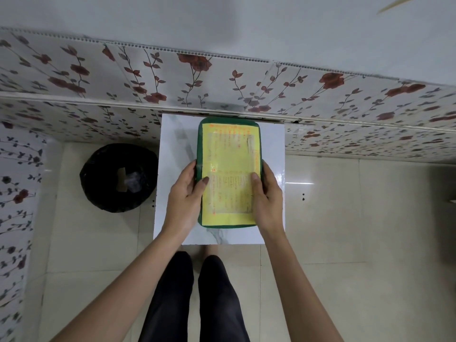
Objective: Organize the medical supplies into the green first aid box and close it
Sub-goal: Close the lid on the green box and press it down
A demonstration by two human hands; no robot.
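Head view, closed green first aid box [228,174] on table [172,144], hands gripping its sides

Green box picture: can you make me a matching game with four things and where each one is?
Things:
1. box
2. bin
3. left hand
4. right hand

Places:
A. on the floor, left of the table
B. on the white table, shut
C. gripping the box's right side
D. gripping the box's left side

Pairs: 1-B, 2-A, 3-D, 4-C
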